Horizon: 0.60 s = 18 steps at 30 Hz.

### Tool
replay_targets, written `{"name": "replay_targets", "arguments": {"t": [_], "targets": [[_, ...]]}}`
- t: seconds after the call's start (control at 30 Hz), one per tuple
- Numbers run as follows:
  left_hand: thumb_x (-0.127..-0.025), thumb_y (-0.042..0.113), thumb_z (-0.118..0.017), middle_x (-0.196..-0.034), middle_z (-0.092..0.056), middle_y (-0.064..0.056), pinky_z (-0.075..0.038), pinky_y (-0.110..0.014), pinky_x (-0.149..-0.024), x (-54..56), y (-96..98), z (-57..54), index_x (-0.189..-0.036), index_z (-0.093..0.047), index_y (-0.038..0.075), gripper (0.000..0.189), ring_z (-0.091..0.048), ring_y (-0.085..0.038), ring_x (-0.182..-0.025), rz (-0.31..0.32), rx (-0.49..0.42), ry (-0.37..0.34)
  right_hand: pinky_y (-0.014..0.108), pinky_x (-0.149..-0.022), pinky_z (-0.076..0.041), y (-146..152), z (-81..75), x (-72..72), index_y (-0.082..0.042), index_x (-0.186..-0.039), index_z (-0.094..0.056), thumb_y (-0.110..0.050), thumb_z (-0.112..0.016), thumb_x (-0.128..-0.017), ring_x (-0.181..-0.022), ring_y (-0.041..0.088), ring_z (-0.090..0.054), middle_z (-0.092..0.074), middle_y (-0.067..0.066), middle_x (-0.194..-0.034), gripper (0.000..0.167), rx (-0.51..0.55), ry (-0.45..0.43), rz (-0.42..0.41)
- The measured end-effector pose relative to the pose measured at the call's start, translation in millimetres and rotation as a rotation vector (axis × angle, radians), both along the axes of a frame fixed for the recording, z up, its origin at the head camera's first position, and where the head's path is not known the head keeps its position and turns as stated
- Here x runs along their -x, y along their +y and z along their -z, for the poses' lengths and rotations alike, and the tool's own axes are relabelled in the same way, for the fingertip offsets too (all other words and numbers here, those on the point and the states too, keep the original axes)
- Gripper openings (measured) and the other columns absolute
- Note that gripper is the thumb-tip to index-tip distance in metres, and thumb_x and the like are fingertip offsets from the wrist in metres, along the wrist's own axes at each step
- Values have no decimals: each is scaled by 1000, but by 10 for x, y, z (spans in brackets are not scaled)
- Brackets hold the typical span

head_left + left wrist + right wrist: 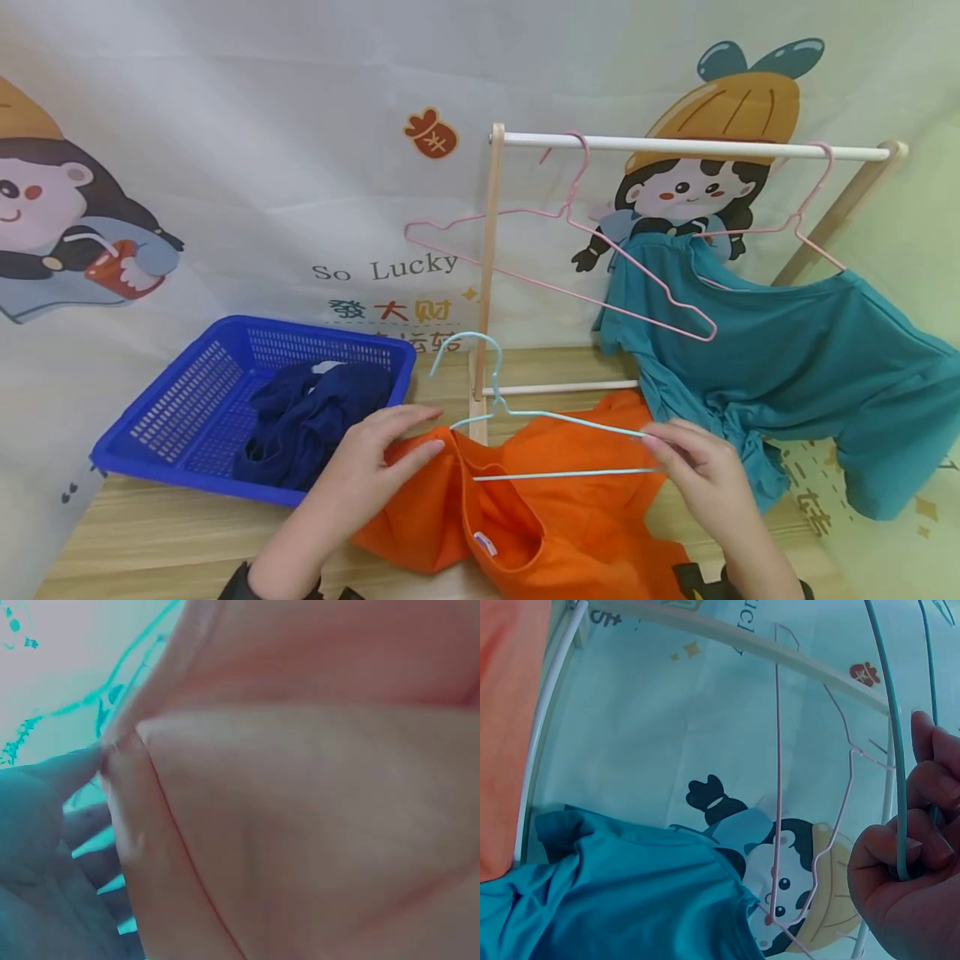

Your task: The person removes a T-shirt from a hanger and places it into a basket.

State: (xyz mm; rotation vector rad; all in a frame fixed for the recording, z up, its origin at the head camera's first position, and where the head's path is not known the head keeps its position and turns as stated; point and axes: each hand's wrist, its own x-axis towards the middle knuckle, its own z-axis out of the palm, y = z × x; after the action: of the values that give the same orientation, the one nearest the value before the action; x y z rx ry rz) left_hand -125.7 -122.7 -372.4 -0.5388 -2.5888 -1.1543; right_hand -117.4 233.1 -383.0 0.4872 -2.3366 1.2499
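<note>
An orange shirt (592,529) lies on the table, its neck opening and white label facing up. My left hand (367,458) pinches the cloth at its left shoulder by the neckline; up close in the left wrist view, the thumb and fingers hold the folded fabric (300,817). A light blue wire hanger (566,475) has its left end inside the neckline, hidden by cloth, while its hook stands up. With curled fingers, my right hand (701,467) grips the hanger's right corner, which stays outside the shirt. That grip shows plainly in the right wrist view.
A wooden rack with a white rail (690,148) stands behind. From it hang a bare pink hanger (641,265) and a teal shirt (787,350) on another pink hanger. Left of me, a blue basket (176,479) holds dark blue clothing (318,417).
</note>
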Motion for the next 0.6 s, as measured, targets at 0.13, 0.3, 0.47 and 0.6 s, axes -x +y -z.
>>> {"name": "replay_targets", "arguments": {"t": [0.13,0.3,0.47,0.6], "targets": [[-83,25,-72,-96,-71,11,-54,-30,-82,-16,-70,45,-100,-74,22,17,-65,-7,-90,-34,75,-47,22,-48,-37,49,10,-6,-3,-94,-71,5,-63,-86,-60,6,-46,-52,-3,-69,14,13,5,3],[-79,19,-75,-91,-71,12,-54,-27,-76,-42,-128,59,-94,-76,23,15,-65,-6,-83,-72,59,-12,21,-50,-36,126,-21,-37,-1,-93,-71,10,-64,-83,-63,5,-46,-55,-3,-72,17,27,41,23],[-79,14,-76,-91,-72,10,-55,-25,-74,-53,-188,56,-94,-76,21,16,-65,-7,-82,-68,25,17,23,-48,-32,208,-63,-73,0,-93,-71,10,-65,-82,-59,5,-41,-48,-8,-66,16,27,33,78],[-79,11,-75,-91,-71,9,-55,-25,-74,-46,-231,65,-94,-75,20,17,-64,-7,-82,-74,-8,42,22,-48,-32,310,-83,-86,5,-94,-69,15,-62,-81,-61,5,-41,-54,-11,-71,17,33,64,61]]}}
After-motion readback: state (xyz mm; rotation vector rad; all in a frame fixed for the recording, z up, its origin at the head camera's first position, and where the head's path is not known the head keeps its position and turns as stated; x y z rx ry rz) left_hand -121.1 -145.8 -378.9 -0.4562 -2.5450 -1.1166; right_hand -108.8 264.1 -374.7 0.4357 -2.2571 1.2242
